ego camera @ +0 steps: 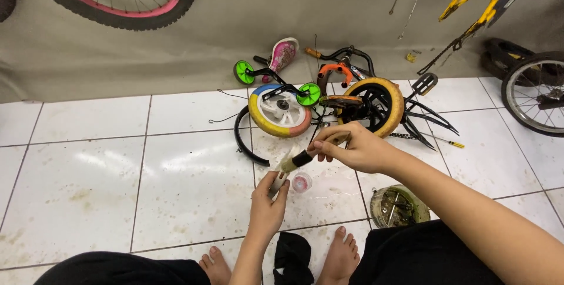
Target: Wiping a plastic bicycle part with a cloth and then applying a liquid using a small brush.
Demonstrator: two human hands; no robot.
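The paintbrush (pixel 299 159) hangs above the white floor tiles (pixel 176 173), between my knees and the small dismantled bicycle (pixel 346 100). From the head view, my right hand (pixel 346 147) pinches its wooden handle, fingers clenched around it; the long axis runs from upper right down to lower left, with the bristles pointing at my left hand (pixel 267 203). That hand grasps a small pale part (pixel 278 183), tip touching the bristles. A small pink-rimmed cup (pixel 301 183) sits just beside it.

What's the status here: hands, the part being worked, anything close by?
Right hand grips brush. Left hand holds small part under bristles. Small pink-rimmed cup and parts bowl alongside.
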